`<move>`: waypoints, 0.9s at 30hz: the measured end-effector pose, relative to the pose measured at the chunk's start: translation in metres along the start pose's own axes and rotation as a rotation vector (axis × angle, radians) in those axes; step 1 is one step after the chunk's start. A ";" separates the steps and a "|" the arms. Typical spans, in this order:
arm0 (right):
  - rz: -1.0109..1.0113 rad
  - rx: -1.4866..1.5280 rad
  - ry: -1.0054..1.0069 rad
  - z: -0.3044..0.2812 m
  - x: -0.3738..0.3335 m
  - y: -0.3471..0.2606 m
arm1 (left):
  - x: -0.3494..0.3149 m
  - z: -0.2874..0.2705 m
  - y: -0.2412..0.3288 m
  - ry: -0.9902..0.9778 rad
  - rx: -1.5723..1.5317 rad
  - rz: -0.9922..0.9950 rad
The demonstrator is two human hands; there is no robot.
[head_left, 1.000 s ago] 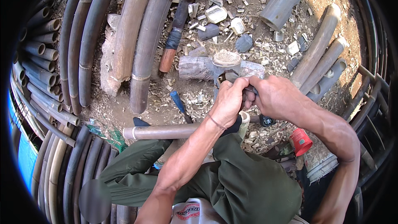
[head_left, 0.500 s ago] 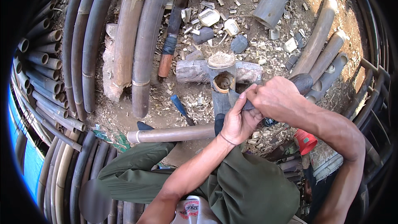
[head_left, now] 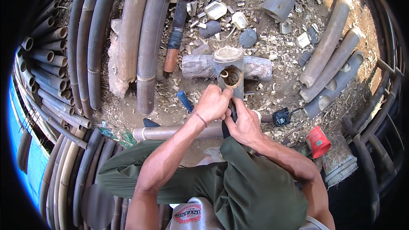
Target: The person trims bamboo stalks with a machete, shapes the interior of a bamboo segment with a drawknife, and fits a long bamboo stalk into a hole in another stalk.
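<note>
"What changed?"
"Left hand [head_left: 214,103] and right hand [head_left: 246,122] came leftward over the bamboo tube [head_left: 232,64], its opening [head_left: 232,78] just ahead; work seems now centred there."
"And each grip?"
"Right is clamped on a dark tool [head_left: 233,110]; left, I cannot tell."

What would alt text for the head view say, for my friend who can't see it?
A person's left hand and right hand meet at a dark, mostly hidden object, just on the near side of a hole cut in a bamboo tube. The tube crosses a log near pale offcuts; bamboo poles lie at left, a red container at right.
</note>
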State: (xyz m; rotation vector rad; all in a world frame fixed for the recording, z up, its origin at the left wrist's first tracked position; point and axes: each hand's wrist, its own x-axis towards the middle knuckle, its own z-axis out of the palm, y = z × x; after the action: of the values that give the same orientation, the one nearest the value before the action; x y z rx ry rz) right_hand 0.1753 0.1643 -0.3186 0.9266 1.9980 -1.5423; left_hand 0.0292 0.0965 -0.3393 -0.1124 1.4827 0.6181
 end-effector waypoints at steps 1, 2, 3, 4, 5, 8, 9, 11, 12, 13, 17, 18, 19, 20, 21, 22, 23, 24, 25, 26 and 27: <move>-0.060 -0.007 -0.056 -0.018 0.004 0.003 | -0.003 0.010 -0.003 0.063 -0.112 0.026; -0.097 -0.008 -0.179 -0.041 0.003 0.005 | -0.006 0.021 -0.008 0.119 -0.228 0.039; -0.104 -0.194 -0.251 -0.064 0.000 -0.002 | -0.007 0.033 -0.019 0.028 -0.412 0.081; -0.102 -0.382 -0.312 -0.087 0.002 -0.012 | -0.006 0.045 -0.027 -0.124 -0.543 0.186; -0.113 -0.613 -0.373 -0.105 0.007 -0.023 | 0.002 0.059 -0.030 -0.207 -0.744 0.212; -0.295 -1.098 -0.471 -0.133 0.018 -0.047 | 0.014 0.093 -0.034 -0.497 -1.266 0.145; -0.312 -1.117 -0.519 -0.136 0.024 -0.053 | 0.008 0.099 -0.031 -0.491 -1.363 0.102; -0.333 -1.047 -0.596 -0.138 0.031 -0.054 | 0.009 0.096 -0.038 -0.472 -1.297 0.128; -0.302 -0.991 -0.603 -0.135 0.031 -0.050 | 0.009 0.093 -0.042 -0.460 -1.265 0.143; -0.276 -0.937 -0.608 -0.130 0.030 -0.042 | 0.001 0.086 -0.032 -0.319 -1.232 0.048; -0.111 -0.506 -0.424 -0.075 0.005 -0.013 | -0.015 0.058 -0.036 0.029 -0.666 0.032; -0.138 -0.382 -0.316 -0.060 -0.001 -0.012 | -0.032 0.043 -0.024 0.109 -0.495 0.018; -0.221 -0.322 -0.283 -0.055 0.000 -0.020 | -0.038 0.040 -0.026 0.184 -0.514 0.163; -0.286 -0.258 -0.260 -0.056 -0.008 -0.031 | -0.050 0.040 -0.024 0.252 -0.537 0.290; -0.249 -0.353 -0.320 -0.066 -0.010 -0.037 | -0.061 0.038 -0.017 0.159 -0.597 0.224; -0.233 -0.466 -0.391 -0.088 -0.006 -0.050 | -0.054 0.039 -0.020 0.043 -0.588 0.180; -0.225 -0.633 -0.403 -0.105 0.001 -0.056 | -0.036 0.047 -0.026 -0.073 -0.760 0.181; -0.192 -0.787 -0.422 -0.114 0.004 -0.058 | -0.021 0.062 -0.031 -0.206 -0.929 0.158; -0.207 -0.865 -0.461 -0.121 0.010 -0.057 | -0.010 0.073 -0.027 -0.308 -1.122 0.058; -0.220 -0.940 -0.501 -0.128 0.019 -0.056 | -0.003 0.082 -0.025 -0.400 -1.265 0.032; -0.234 -1.017 -0.543 -0.130 0.027 -0.054 | 0.000 0.087 -0.027 -0.389 -1.325 0.025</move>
State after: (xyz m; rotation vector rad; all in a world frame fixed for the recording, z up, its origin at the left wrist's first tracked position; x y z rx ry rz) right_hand 0.1240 0.2875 -0.2660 -0.1252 2.0814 -0.5598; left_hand 0.1188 0.1118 -0.3370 -0.9314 0.5029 1.4629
